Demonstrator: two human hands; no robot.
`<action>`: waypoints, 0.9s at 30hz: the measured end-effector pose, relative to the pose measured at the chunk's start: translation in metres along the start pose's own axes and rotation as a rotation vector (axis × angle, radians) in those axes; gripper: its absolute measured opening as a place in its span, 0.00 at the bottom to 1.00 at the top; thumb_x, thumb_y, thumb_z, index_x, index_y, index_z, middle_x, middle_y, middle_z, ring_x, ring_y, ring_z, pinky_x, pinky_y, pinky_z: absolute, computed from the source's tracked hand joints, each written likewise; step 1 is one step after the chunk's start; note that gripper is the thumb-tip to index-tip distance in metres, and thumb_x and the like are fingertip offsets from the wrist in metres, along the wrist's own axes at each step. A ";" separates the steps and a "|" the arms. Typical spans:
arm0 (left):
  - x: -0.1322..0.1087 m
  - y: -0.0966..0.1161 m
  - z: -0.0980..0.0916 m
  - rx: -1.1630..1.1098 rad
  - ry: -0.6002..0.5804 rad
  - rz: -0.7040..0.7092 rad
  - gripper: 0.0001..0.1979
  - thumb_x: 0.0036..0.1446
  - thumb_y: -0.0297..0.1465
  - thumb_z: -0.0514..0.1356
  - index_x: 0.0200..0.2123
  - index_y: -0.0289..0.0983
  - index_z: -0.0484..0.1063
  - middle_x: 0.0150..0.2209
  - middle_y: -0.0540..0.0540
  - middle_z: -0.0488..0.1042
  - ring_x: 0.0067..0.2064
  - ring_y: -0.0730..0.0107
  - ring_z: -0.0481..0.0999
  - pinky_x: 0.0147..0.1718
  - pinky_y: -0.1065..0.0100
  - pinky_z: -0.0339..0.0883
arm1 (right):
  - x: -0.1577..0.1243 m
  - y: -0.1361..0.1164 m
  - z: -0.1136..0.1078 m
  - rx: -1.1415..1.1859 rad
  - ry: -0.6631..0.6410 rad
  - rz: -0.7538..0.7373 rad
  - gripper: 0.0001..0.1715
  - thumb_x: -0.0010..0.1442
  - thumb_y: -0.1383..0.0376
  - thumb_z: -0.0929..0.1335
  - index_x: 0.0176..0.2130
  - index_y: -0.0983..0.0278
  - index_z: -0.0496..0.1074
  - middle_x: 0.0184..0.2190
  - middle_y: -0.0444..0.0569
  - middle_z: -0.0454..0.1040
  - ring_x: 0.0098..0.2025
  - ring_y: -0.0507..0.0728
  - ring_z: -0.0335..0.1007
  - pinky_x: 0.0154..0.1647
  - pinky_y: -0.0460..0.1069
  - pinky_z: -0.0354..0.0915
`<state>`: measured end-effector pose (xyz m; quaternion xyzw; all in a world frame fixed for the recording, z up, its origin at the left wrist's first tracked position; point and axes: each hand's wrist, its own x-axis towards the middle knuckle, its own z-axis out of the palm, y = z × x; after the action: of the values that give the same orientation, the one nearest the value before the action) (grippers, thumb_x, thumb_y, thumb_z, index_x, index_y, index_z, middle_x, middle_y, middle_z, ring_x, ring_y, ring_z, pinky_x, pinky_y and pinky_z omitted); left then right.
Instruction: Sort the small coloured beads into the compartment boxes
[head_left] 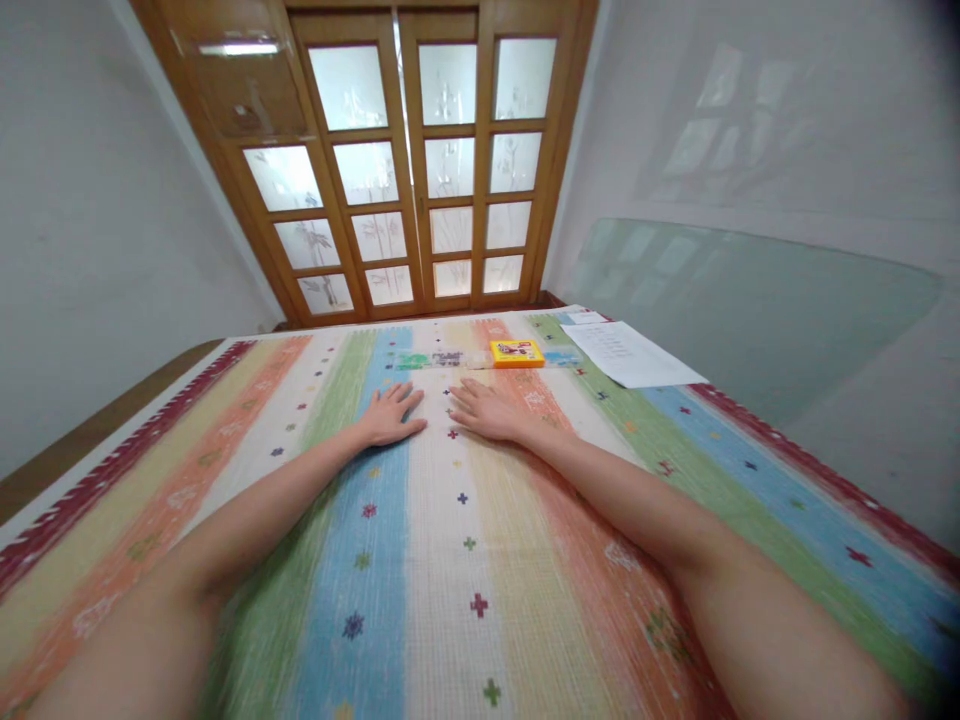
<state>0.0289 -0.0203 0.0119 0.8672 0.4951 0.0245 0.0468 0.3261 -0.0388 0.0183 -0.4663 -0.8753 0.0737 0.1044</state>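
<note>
My left hand (391,414) lies palm down on the striped tablecloth (442,620), its fingers spread and nothing in them. A short gap to the right, my right hand (484,410) rests flat in the same way, fingers apart and holding nothing. Just beyond the right hand is a small yellow box (517,354) with a printed picture on top. Clear, flat packets or strips lie in a row behind both hands, with a green part (412,361) at the left and a blue part (562,358) right of the box. What they contain is too small to tell.
Sheets of white paper (634,355) lie at the table's right far side. A pale glass-like panel (750,300) stands against the right wall. Beyond the table are wooden doors (412,230) with frosted panes. A brown edge (45,470) shows along the left.
</note>
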 end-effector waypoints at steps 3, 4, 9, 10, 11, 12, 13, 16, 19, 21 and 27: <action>-0.010 0.005 0.000 -0.009 -0.026 -0.021 0.44 0.65 0.63 0.47 0.77 0.49 0.49 0.79 0.42 0.42 0.78 0.40 0.41 0.71 0.33 0.38 | -0.002 -0.022 0.003 -0.020 -0.082 -0.022 0.48 0.71 0.35 0.57 0.77 0.57 0.53 0.78 0.61 0.47 0.78 0.72 0.41 0.75 0.71 0.45; -0.011 0.007 0.000 -0.010 -0.031 -0.020 0.45 0.65 0.63 0.47 0.78 0.49 0.48 0.79 0.42 0.41 0.78 0.39 0.41 0.71 0.32 0.38 | -0.003 -0.025 0.003 -0.029 -0.103 -0.020 0.49 0.70 0.34 0.57 0.77 0.57 0.53 0.78 0.61 0.46 0.79 0.72 0.40 0.75 0.72 0.42; -0.007 0.013 0.003 -0.005 -0.043 -0.003 0.45 0.65 0.63 0.47 0.78 0.50 0.47 0.79 0.42 0.40 0.78 0.38 0.40 0.71 0.30 0.35 | -0.005 -0.027 0.003 -0.038 -0.132 -0.007 0.53 0.68 0.32 0.56 0.77 0.59 0.51 0.78 0.61 0.43 0.79 0.72 0.36 0.76 0.71 0.38; -0.006 0.014 0.002 -0.004 -0.047 0.005 0.45 0.65 0.64 0.47 0.78 0.51 0.46 0.79 0.42 0.39 0.78 0.37 0.40 0.70 0.29 0.35 | -0.006 -0.027 0.002 -0.035 -0.133 -0.007 0.53 0.68 0.32 0.56 0.77 0.59 0.51 0.78 0.60 0.42 0.79 0.71 0.36 0.77 0.71 0.37; -0.006 0.014 0.002 -0.003 -0.055 0.015 0.45 0.65 0.64 0.47 0.78 0.51 0.45 0.79 0.42 0.38 0.78 0.37 0.39 0.70 0.28 0.35 | -0.006 -0.027 0.001 -0.031 -0.136 -0.008 0.53 0.68 0.32 0.56 0.78 0.59 0.50 0.78 0.60 0.42 0.80 0.71 0.35 0.77 0.71 0.37; -0.005 0.014 0.002 -0.001 -0.065 0.023 0.46 0.64 0.64 0.47 0.78 0.52 0.45 0.79 0.42 0.37 0.78 0.36 0.39 0.69 0.26 0.35 | -0.006 -0.027 0.001 -0.028 -0.139 -0.008 0.53 0.68 0.32 0.56 0.78 0.59 0.50 0.78 0.60 0.41 0.80 0.71 0.35 0.77 0.71 0.37; -0.005 0.015 0.001 0.001 -0.076 0.029 0.46 0.64 0.65 0.48 0.78 0.53 0.44 0.79 0.43 0.37 0.78 0.35 0.38 0.69 0.25 0.35 | -0.006 -0.028 0.000 -0.024 -0.144 -0.008 0.53 0.68 0.32 0.56 0.78 0.59 0.49 0.79 0.60 0.40 0.80 0.71 0.34 0.77 0.71 0.37; -0.005 0.015 0.001 0.012 -0.089 0.040 0.45 0.64 0.64 0.48 0.78 0.54 0.45 0.79 0.43 0.36 0.78 0.33 0.38 0.68 0.25 0.35 | -0.006 -0.029 0.001 -0.018 -0.159 -0.005 0.54 0.68 0.32 0.55 0.78 0.59 0.48 0.79 0.60 0.39 0.80 0.71 0.33 0.76 0.72 0.36; -0.006 0.016 0.001 0.017 -0.073 0.042 0.44 0.65 0.63 0.48 0.78 0.54 0.45 0.79 0.43 0.37 0.78 0.34 0.38 0.68 0.25 0.35 | -0.005 -0.028 0.002 -0.017 -0.166 -0.005 0.55 0.68 0.32 0.55 0.78 0.60 0.47 0.79 0.59 0.38 0.80 0.71 0.32 0.77 0.72 0.35; -0.006 0.016 0.002 0.018 -0.067 0.039 0.44 0.65 0.64 0.48 0.77 0.54 0.46 0.79 0.43 0.38 0.78 0.34 0.38 0.68 0.25 0.35 | -0.005 -0.027 0.003 -0.016 -0.171 -0.002 0.54 0.68 0.32 0.55 0.78 0.59 0.47 0.79 0.58 0.38 0.80 0.71 0.31 0.77 0.71 0.34; -0.007 0.018 0.002 0.015 -0.068 0.035 0.45 0.64 0.65 0.47 0.78 0.54 0.46 0.79 0.43 0.37 0.78 0.35 0.38 0.68 0.23 0.34 | -0.003 -0.026 0.005 -0.011 -0.173 0.000 0.54 0.68 0.32 0.55 0.78 0.58 0.46 0.79 0.58 0.38 0.80 0.70 0.31 0.77 0.71 0.33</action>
<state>0.0407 -0.0353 0.0122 0.8764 0.4781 -0.0078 0.0566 0.3062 -0.0559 0.0189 -0.4586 -0.8815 0.1090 0.0260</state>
